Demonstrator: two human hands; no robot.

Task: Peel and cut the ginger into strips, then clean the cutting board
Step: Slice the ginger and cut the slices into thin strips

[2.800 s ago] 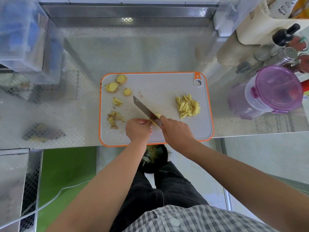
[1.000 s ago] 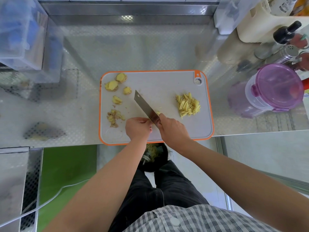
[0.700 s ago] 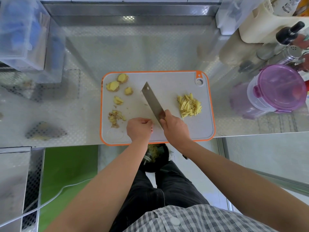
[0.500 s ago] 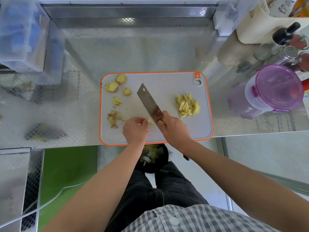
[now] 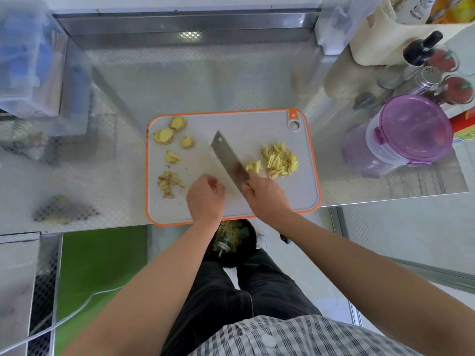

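Ginger lies in several lots on your grey plastic cutting board with the orange rim [image 5: 231, 124], which sits at the near edge of the dimpled steel surface [image 5: 205, 80]. Your right hand [image 5: 267, 199] is clamped around the handle of the broad steel cleaver [image 5: 227, 160]. Its blade is angled away to the left across the middle of the board, flat side tilted up toward you. Just right of the blade is a small bunch of pale yellow ginger strips [image 5: 253, 167], beside the larger heap of cut strips [image 5: 281, 160].

Your left hand [image 5: 205, 199] rests on the board just left of the blade, apart from the right hand, its fingers curled under. You cannot tell whether they hold anything.

Three peeled yellow ginger chunks [image 5: 164, 136] lie at the board's far left corner. A few thin slices [image 5: 172, 157] lie nearer you, and nearer still is a little heap of brownish peel scraps [image 5: 168, 183].

A clear tub with a purple lid [image 5: 413, 129] stands on the surface to the right of the board. Below the surface's edge, between your arms, is a round black bin [image 5: 232, 242] with scraps in it.
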